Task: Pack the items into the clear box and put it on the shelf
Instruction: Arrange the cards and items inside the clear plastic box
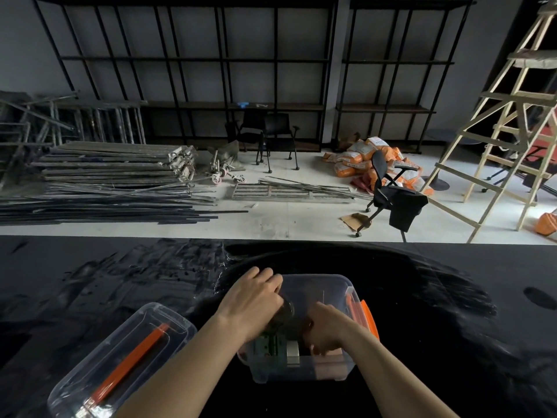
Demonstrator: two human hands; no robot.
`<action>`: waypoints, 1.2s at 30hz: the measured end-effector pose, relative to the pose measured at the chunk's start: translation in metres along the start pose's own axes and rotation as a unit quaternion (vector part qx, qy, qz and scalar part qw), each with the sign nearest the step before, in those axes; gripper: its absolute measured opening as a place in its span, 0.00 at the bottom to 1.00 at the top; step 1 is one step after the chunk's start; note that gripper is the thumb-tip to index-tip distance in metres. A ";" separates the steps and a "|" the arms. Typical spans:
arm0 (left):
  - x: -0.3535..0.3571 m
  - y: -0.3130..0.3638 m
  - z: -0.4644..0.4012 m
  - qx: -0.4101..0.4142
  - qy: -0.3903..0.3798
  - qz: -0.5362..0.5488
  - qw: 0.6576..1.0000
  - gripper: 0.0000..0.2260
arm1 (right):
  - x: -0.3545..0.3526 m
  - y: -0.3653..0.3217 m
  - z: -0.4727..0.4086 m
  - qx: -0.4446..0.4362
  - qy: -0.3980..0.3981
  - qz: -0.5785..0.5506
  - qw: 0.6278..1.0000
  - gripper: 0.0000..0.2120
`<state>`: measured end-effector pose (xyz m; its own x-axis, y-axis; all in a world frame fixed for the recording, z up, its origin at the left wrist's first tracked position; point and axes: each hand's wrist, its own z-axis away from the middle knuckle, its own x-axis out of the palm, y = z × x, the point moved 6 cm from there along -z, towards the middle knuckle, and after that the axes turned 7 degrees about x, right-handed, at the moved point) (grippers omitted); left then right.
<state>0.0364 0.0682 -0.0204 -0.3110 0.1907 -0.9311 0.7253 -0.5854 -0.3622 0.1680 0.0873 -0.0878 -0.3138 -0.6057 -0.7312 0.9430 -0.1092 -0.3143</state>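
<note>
Both hands, left hand (256, 300) and right hand (327, 333), curl around a dark round item, lowering it into the clear box (334, 285) at tabletop (452, 327) six o'clock, its lid (120, 360) set aside at eight.

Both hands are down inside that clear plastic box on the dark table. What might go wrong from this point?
1. The left hand and right hand crowd the clear plastic box along with a dark round item; a finger may get pinched.
2. The clear lid with the orange handle lies at the near table edge and an elbow might knock it off.
3. The black metal shelf stands beyond scattered metal bars, a tripping risk when carrying the box.
</note>
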 end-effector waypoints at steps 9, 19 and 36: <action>0.011 -0.009 0.019 -0.034 -0.012 0.074 0.997 0.11 | 0.013 -0.019 0.006 -0.024 -0.122 -0.007 0.992 0.16; 0.021 -0.038 0.040 -0.199 0.223 0.427 0.853 0.18 | -0.004 -0.021 0.026 -0.025 -0.098 -0.200 0.974 0.11; 0.027 -0.037 0.064 -0.277 0.324 0.475 0.770 0.12 | -0.023 -0.054 0.043 -0.082 0.049 -0.157 0.983 0.08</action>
<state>-0.0378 0.0445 -0.0300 0.7635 0.3414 -0.5482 0.6422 -0.3119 0.7002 0.1293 0.0734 -0.0282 -0.6030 -0.4836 -0.6345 0.7701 -0.1454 -0.6211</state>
